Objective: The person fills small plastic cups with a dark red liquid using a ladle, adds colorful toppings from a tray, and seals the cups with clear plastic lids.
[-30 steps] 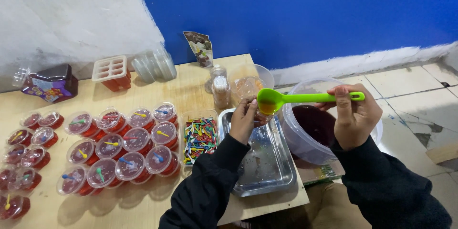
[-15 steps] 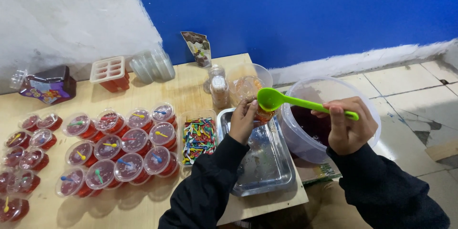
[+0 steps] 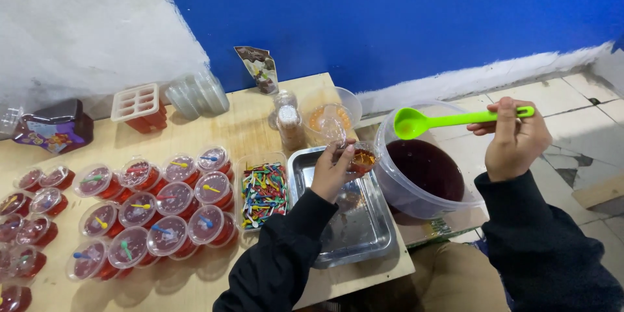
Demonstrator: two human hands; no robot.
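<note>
Left hand (image 3: 331,172) has its grip closed round a small clear cup (image 3: 361,158) over the steel tray (image 3: 364,234). Right hand (image 3: 513,136) grips a green ladle (image 3: 455,119) above the tub of dark liquid (image 3: 426,169), at the desk's right.

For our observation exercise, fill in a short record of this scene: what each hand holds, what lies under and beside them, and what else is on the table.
left hand: holds a small clear cup with orange filling, above the metal tray
right hand: holds a green ladle level, its bowl over the tub
tub: clear plastic, dark red liquid inside
beside tray: box of small coloured spoons
table left: lidded cups of red jelly, in rows
</note>
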